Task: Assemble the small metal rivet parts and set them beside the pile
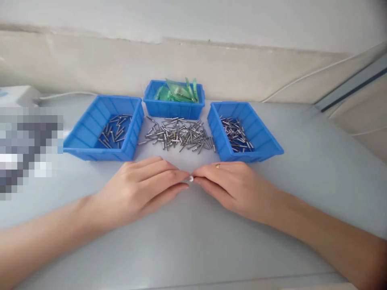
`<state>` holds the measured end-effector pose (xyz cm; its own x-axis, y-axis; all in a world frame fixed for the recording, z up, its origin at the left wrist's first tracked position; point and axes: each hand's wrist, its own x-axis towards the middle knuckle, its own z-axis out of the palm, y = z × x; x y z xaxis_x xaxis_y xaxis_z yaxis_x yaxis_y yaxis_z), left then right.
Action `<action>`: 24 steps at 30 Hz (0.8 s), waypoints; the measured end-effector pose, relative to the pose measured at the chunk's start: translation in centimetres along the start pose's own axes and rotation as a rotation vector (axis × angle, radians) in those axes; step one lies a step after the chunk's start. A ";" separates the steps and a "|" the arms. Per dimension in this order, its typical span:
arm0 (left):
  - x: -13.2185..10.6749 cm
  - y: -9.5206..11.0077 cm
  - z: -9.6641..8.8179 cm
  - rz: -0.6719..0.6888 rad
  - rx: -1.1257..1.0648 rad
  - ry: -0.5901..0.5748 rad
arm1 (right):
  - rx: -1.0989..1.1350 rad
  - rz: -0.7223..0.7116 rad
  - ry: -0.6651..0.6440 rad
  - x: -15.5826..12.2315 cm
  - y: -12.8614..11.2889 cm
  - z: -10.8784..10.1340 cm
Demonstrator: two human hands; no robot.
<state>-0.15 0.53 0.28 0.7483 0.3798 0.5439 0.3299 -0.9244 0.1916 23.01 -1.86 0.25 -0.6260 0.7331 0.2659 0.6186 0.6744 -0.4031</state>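
Observation:
My left hand (151, 185) is closed, with thumb and fingertips pinched on a small shiny metal pin (190, 179). Only the pin's bright rounded end shows; the rest is hidden by my fingers. From the other side my right hand (232, 185), a ring on one finger, pinches at that same end with thumb and forefinger. Both hands are just above the grey table, fingertips nearly meeting. Beyond them lies a loose pile of similar slim metal pins (178, 135).
A blue bin (130, 139) left of the pile and another blue bin (256, 139) right of it contain more pins. Behind the pile, a third blue bin (172, 109) holds green plastic packets (178, 90). A wall borders the table (193, 241) at the back; a white cable (302, 76) runs along it.

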 end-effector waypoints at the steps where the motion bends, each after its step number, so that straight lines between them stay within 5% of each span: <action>1: 0.1 0.1 0.0 -0.002 -0.012 0.007 | 0.011 -0.001 -0.009 0.0 -0.1 0.0; 12: -0.1 0.0 0.1 -0.012 -0.137 -0.090 | 0.000 0.022 -0.036 -0.2 -0.3 0.1; 24: -0.3 -0.4 0.6 -0.103 0.010 -0.153 | -0.096 -0.030 0.009 -0.3 -0.4 0.2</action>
<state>-0.21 0.79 -0.43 0.7888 0.4743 0.3910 0.4145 -0.8801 0.2314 22.86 -2.38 0.14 -0.6409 0.7130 0.2842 0.6426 0.7009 -0.3095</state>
